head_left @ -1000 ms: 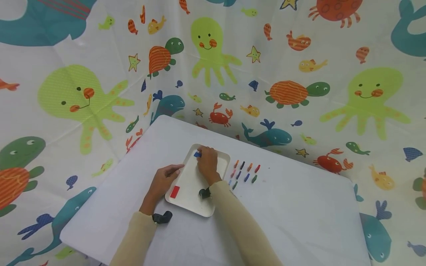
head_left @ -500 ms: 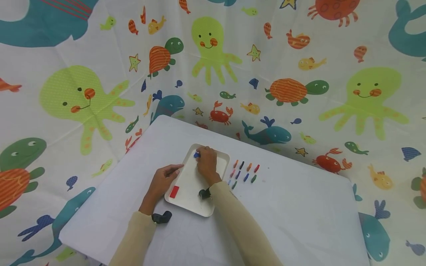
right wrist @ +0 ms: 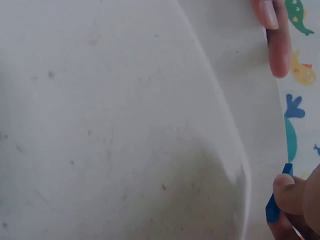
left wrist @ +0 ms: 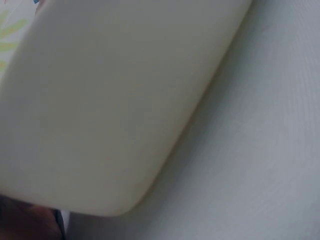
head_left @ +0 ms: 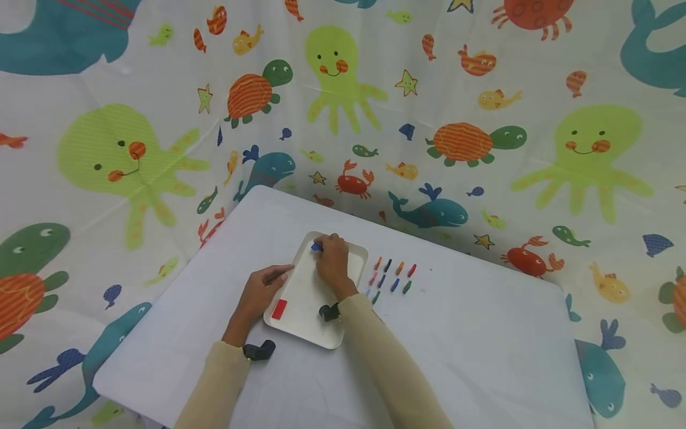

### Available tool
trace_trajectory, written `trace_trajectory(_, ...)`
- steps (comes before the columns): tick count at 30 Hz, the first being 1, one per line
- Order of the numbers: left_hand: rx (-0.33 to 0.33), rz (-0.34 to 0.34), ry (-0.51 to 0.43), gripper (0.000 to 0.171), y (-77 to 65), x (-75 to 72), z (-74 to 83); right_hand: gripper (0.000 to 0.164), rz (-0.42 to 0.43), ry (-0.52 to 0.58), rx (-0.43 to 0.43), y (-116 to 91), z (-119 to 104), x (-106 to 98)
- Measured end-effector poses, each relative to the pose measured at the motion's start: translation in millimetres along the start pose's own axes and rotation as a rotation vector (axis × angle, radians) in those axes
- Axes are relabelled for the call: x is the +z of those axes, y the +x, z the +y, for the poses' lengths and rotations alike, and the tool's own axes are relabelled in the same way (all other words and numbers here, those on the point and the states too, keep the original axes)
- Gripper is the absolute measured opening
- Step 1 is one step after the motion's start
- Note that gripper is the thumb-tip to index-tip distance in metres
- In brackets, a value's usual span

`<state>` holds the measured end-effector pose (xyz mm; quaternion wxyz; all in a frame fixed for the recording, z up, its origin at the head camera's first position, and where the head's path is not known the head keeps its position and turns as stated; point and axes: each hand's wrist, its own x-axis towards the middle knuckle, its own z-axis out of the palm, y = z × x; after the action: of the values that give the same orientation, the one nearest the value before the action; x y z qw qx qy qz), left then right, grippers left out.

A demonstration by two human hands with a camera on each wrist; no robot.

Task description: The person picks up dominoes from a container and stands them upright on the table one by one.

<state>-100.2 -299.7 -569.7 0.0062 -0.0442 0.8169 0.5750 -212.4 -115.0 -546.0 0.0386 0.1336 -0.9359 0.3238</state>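
Observation:
My left hand is at the left rim of a white tray. In the right wrist view its thumb lies over the rim and a finger is on the outer side. My right hand reaches over the tray's far end, pinching a small blue flat-sided piece between thumb and fingers. A red rectangular block lies in the tray's near left corner. Most of the left wrist view is the plain pale tray wall; the left hand's grip is out of that view.
Right of the tray, several short crayons in different colours lie in rows on the white table. My right forearm crosses the tray's right rim. Behind the table hangs a curtain printed with sea animals.
The blue piece has turned slightly in my right fingers. The left hand, the tray and the red block keep their places, while the head view has shifted a little.

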Motion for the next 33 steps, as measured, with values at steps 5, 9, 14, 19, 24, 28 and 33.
trace_trajectory(5, -0.013, 0.002, 0.026, 0.032, 0.1, 1.5, 3.1, 0.027, 0.010, 0.028, 0.014, -0.5, -1.3, -8.9)
trace_trajectory(9, -0.007, 0.006, 0.039, 0.032, -0.3, 4.4, 3.1, 0.027, -0.001, 0.039, 0.023, -2.5, -0.1, -15.7)
trace_trajectory(14, -0.004, 0.015, 0.051, 0.032, -0.3, 7.7, 3.9, 0.027, 0.000, 0.077, 0.034, -4.0, 2.2, -23.6)
trace_trajectory(19, -0.006, 0.020, 0.063, 0.033, 2.2, 10.7, 5.2, 0.027, 0.028, 0.116, 0.042, -3.3, 4.2, -31.4)
trace_trajectory(24, -0.001, 0.014, 0.061, 0.033, 13.3, 8.2, 3.2, 0.027, 0.072, 0.157, 0.052, 2.1, 5.0, -33.9)
trace_trajectory(28, 0.007, 0.006, 0.064, 0.033, 22.4, 5.5, 0.1, 0.027, 0.106, 0.185, 0.055, 4.9, 5.2, -36.9)
trace_trajectory(33, 0.011, 0.001, 0.068, 0.033, 33.6, 2.1, -3.5, 0.028, 0.146, 0.224, 0.063, 7.6, 4.2, -41.2)
